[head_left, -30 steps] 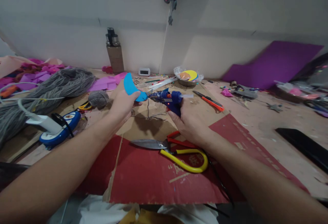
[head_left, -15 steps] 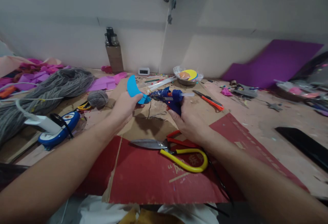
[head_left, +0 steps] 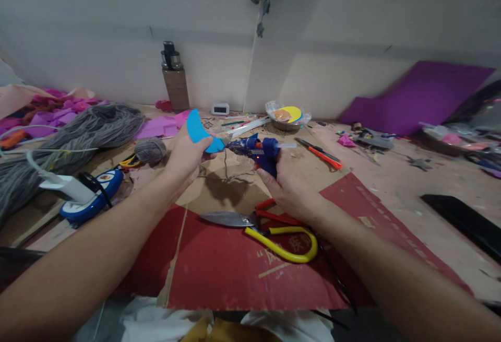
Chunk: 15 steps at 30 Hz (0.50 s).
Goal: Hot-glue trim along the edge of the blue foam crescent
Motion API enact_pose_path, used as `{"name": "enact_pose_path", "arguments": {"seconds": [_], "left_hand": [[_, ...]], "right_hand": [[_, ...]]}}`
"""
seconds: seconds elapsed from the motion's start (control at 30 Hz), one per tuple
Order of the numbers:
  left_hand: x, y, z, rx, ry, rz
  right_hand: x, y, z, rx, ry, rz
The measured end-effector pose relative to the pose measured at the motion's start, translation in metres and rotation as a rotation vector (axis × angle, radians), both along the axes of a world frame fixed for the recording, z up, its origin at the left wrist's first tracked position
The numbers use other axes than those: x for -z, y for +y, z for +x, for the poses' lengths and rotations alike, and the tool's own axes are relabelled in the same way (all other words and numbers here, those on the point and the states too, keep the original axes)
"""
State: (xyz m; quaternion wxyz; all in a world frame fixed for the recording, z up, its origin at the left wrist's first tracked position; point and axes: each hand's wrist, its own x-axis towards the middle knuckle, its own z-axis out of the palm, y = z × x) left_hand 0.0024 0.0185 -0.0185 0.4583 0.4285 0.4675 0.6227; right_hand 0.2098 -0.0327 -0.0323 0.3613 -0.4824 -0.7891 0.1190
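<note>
My left hand (head_left: 190, 155) pinches a curved piece of bright blue foam or felt (head_left: 197, 127), held up over the cardboard. In my right hand (head_left: 285, 175) is a dark blue hot glue gun (head_left: 263, 149), a small red light glowing on its body and a clear glue stick jutting from its back. The gun's nozzle points left and meets the right end of the blue piece; whether glue is coming out is too small to see. Below both hands, large scissors (head_left: 229, 220) with one yellow and one red handle lie on the red part of the cardboard (head_left: 219, 274).
Grey yarn (head_left: 117, 122) and a blue-and-white power strip (head_left: 92, 201) lie at left. An orange utility knife (head_left: 323, 156) rests right of the glue gun. Behind are a small bowl (head_left: 287, 124) and a white digital clock (head_left: 220, 109). A black phone (head_left: 462, 222) sits far right.
My left hand has shifted slightly left, and the blue piece has tilted and moved left with it. The glue gun has moved very little, its nozzle still at the piece's end.
</note>
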Motion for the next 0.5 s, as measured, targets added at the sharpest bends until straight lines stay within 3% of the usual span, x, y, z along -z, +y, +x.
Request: {"name": "enact_pose_path", "arguments": {"seconds": [0.5], "left_hand": [[0.0023, -0.0077, 0.0048, 0.088, 0.105, -0.006]], "right_hand": [[-0.0028, -0.0033, -0.0009, 0.056, -0.037, -0.037]]}}
